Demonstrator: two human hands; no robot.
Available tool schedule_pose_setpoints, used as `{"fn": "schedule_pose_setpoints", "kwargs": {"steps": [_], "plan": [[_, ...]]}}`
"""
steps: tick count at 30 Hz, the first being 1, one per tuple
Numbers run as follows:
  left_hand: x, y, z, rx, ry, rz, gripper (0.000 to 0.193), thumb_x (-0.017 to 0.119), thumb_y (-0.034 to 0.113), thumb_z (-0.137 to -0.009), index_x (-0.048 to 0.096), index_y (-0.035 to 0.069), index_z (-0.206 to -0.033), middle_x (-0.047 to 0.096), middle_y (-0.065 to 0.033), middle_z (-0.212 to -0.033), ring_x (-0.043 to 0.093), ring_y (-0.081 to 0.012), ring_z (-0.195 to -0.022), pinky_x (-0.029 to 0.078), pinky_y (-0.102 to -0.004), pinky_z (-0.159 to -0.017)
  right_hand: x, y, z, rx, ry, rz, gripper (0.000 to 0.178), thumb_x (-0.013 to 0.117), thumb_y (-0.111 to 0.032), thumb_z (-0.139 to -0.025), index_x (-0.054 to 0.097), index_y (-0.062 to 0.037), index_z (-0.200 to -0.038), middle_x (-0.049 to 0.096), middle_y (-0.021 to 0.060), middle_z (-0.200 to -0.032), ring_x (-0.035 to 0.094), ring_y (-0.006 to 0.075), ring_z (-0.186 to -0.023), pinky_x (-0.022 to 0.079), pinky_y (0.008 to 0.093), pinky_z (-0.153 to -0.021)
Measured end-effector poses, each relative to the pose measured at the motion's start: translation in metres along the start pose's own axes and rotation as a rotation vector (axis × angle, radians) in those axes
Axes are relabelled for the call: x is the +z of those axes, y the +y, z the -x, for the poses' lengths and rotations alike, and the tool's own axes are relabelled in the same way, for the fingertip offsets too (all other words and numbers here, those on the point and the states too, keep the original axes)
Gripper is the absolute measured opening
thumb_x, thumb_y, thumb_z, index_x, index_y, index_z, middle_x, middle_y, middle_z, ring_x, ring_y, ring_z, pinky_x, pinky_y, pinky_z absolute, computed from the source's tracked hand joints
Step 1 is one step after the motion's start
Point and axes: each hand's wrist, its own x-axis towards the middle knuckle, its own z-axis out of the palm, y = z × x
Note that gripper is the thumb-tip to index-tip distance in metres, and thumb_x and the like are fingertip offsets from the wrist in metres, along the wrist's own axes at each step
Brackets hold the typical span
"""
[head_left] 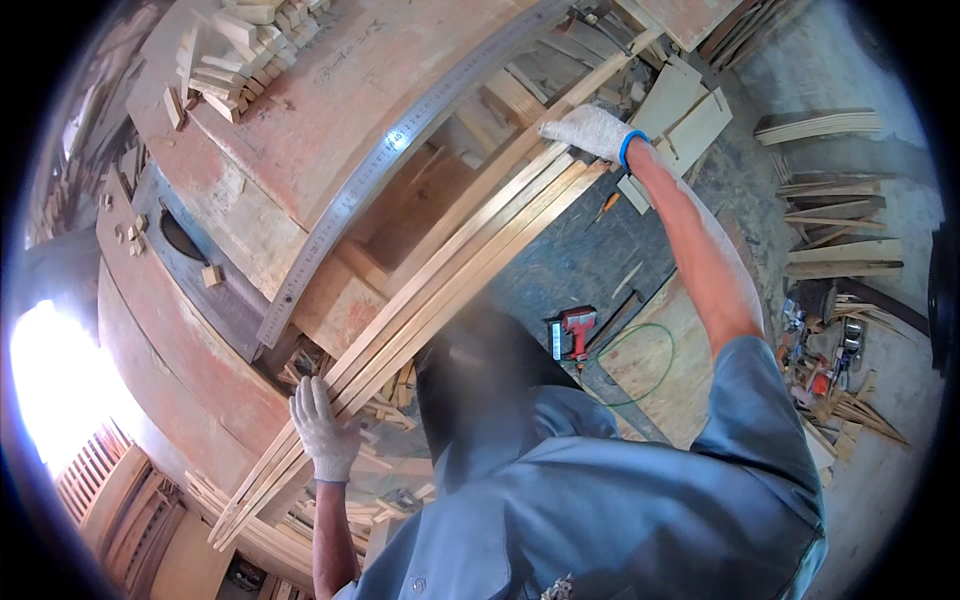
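Note:
A bundle of long, pale wooden strips slants across the view from upper right to lower left. My left hand, in a white knit glove, grips the bundle toward its lower end, fingers over the far side and thumb on the near side. Around the upper end closes my right hand, in a similar glove with a blue cuff; its fingertips are partly hidden. Just beyond the strips, a long metal ruler lies curved in view along the edge of a worn reddish worktable.
Short wood blocks are piled on the worktable. A saw blade pokes through a metal plate at left. Below the strips lie a red power drill, a green hose and an orange-handled tool. Stacked boards line the right side.

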Motion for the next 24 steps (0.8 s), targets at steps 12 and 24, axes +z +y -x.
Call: {"fn": "schedule_pose_setpoints", "kwargs": {"steps": [12, 24], "plan": [[0.007, -0.016, 0.0, -0.005, -0.005, 0.032, 0.106, 0.092, 0.015, -0.066, 0.04, -0.001, -0.156, 0.058, -0.0212, -0.137, 0.053, -0.0426, -0.129, 0.04, -0.0548, -0.114, 0.14, -0.126, 0.092, -1.08, 0.467, 0.443, 0.062, 0.075, -0.056, -0.076, 0.069, -0.0082, -0.116, 0.066, 0.0098, -0.112, 0.062, 0.0314, -0.111, 0.047, 0.0477, -0.1], [-0.021, -0.066, 0.007, 0.038, -0.055, 0.146, 0.089, 0.088, 0.019, -0.066, 0.052, 0.006, -0.146, 0.063, -0.0161, -0.132, 0.059, -0.0388, -0.123, 0.048, -0.0493, -0.106, 0.151, -0.19, 0.126, -0.984, 0.171, 0.456, 0.086, 0.095, -0.043, -0.054, 0.062, -0.0063, -0.124, 0.06, 0.0104, -0.11, 0.059, 0.032, -0.108, 0.045, 0.0488, -0.097]]}}
